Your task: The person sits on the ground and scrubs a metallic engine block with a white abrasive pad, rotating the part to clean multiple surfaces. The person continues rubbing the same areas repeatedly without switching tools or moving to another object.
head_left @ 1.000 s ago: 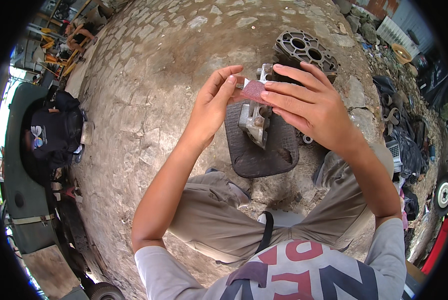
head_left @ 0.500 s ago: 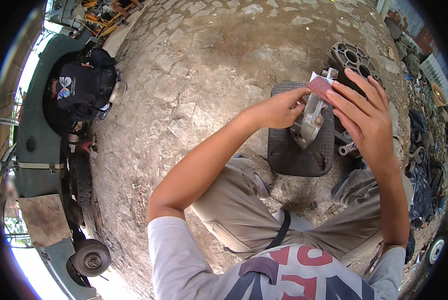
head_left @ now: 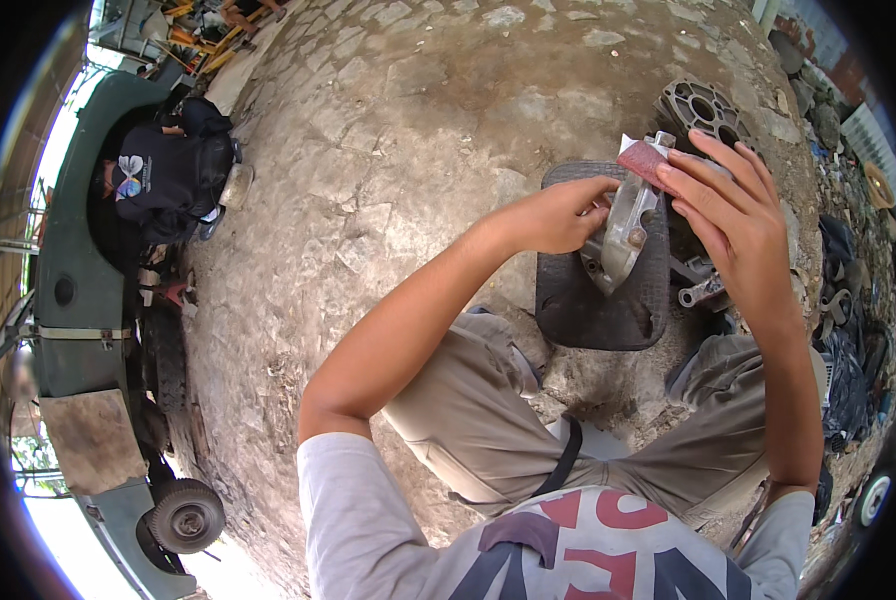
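A silvery cast metal part (head_left: 625,238) stands tilted over a black ribbed rubber mat (head_left: 608,325) between my feet. My left hand (head_left: 574,215) is closed round the part's left side, its fingertips partly hidden behind the metal. A folded piece of reddish sandpaper (head_left: 646,163) with a white torn edge lies against the upper end of the part. My right hand (head_left: 730,215) presses the sandpaper there with its fingers, which are stretched out close together over its right end.
Beyond my right hand lies a round metal housing with holes (head_left: 703,108). A metal rod with a ringed end (head_left: 703,292) rests right of the mat. Scrap and black plastic bags (head_left: 846,385) line the right edge. At left, a person (head_left: 173,175) crouches by a green vehicle (head_left: 63,255).
My right hand and the sandpaper have shifted slightly right along the top of the metal part. My left hand keeps its hold in nearly the same place.
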A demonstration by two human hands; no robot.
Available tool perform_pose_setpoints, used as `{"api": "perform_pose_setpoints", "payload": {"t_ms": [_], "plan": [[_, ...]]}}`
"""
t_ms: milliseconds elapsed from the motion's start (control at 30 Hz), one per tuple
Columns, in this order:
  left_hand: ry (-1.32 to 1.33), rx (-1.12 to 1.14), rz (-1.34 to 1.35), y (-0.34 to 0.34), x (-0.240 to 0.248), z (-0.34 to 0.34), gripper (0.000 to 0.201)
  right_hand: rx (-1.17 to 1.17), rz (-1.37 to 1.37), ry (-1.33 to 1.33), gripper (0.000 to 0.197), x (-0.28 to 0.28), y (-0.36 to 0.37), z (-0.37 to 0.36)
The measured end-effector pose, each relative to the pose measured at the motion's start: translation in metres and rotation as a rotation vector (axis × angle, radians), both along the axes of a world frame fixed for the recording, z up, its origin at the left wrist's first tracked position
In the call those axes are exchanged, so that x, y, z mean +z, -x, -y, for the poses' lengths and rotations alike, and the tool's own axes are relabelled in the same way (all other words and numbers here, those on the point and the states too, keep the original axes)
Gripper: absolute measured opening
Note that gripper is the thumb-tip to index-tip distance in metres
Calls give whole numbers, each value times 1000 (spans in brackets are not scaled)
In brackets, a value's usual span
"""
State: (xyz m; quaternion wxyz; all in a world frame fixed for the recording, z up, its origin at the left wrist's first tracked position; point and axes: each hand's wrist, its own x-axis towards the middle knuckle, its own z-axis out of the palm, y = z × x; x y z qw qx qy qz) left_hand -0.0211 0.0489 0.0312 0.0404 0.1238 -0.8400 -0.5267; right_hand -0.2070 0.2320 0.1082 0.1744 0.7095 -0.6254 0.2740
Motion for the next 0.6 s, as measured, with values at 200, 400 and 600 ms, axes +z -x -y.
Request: {"api": "perform_pose_setpoints", "payload": {"t_ms": [200,400,600], "plan": [[-35,-29,20,0,5,3,40,6,28,-11,39,1,-8,-4],[27,-40,130,0,13,2,38,93,42,-37,39,-1,-22,-15],[39,-38,110,-3,10,2,40,70,46,-33,40,-4,-12,-17]]}}
